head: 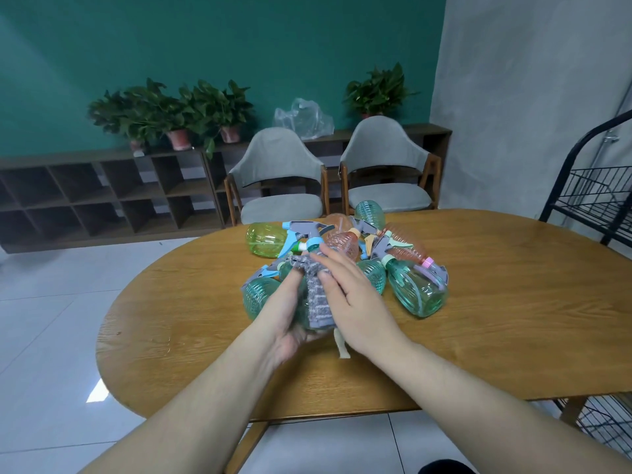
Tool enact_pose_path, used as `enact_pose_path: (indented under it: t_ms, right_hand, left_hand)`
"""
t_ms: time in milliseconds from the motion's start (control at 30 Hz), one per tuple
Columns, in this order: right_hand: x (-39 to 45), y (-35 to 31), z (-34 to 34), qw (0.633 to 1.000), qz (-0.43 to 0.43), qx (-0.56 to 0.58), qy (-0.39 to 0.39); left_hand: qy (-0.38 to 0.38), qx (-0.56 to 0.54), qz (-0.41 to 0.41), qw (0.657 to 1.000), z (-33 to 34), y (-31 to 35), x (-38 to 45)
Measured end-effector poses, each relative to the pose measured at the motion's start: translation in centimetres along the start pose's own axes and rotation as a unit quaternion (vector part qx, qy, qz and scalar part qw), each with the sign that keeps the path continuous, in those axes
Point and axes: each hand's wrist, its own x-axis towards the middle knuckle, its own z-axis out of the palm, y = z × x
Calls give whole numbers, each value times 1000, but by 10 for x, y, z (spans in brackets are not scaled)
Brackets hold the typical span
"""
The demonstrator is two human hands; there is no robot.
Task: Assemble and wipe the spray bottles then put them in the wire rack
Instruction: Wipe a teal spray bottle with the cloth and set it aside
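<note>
Mostly hidden teal ribbed bottle [301, 309], grey cloth [316, 299] wrapped

The worktop [496, 302] is showing grained wood with a soft sheen. The spray bottles [419, 292] are looking like clear, glossy ribbed plastic. The grey cloth [316, 295] is appearing rough and matt. The wire rack [595, 200] is looking like black-coated metal.

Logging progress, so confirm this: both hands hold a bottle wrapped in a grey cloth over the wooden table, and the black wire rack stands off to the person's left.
One detail is wrong: the black wire rack stands to the person's right, as the head view shows. The rest holds: the left hand and right hand hold a bottle wrapped in the grey cloth over the wooden table.
</note>
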Motion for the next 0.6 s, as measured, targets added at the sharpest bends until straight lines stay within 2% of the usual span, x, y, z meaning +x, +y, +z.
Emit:
enact_pose_path:
  t_ms: [133,233,300,367,467,600]
  right_hand:
    - [11,-14,-14,994,87,62,-27]
    - [21,-14,-20,979,148,138,28]
    - [25,-14,-20,973,165,148,55]
    - [28,-13,-17,979,163,122,28]
    - [27,-10,-10,988,142,19,-54]
    - [11,-6,-4,990,62,-99,-77]
  left_hand:
    - [-4,28,-9,1000,-2,-2,-2]
    - [-19,25,-14,999,-2,-1,-3]
    - [-29,24,-14,999,-1,0,-3]
    - [-35,32,-8,999,1,0,-3]
    - [-34,37,9,999,3,0,-1]
    - [-20,38,20,999,-1,-1,4]
